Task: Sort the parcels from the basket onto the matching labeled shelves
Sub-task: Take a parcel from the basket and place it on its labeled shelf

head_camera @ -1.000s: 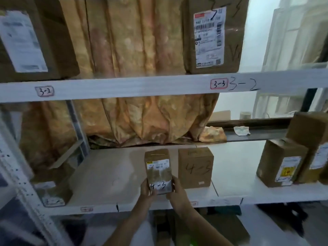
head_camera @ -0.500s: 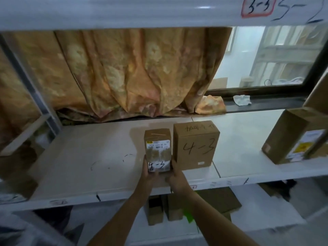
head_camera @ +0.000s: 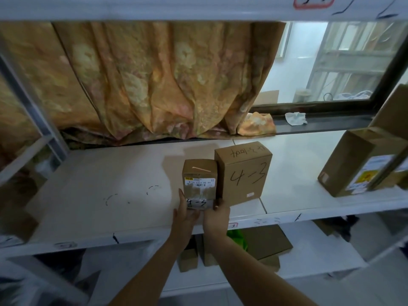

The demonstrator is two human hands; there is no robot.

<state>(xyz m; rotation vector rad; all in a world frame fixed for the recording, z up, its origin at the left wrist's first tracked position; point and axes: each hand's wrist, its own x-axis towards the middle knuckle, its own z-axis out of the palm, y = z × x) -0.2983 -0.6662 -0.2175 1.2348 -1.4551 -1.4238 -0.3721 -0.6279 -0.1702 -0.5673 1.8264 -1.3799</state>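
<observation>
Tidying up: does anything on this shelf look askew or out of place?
Nothing much. The small parcel, gripped by the left hand and right hand, stands upright beside the larger 4-3 box. A crumpled white scrap lies on the window ledge behind.

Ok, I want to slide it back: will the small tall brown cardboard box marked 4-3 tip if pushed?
Probably stiff: the small brown cardboard box keeps crisp edges under the left hand and right hand. It is taller than wide, so a high push may tip it. The larger brown 4-3 box beside its right should brace it.
</observation>
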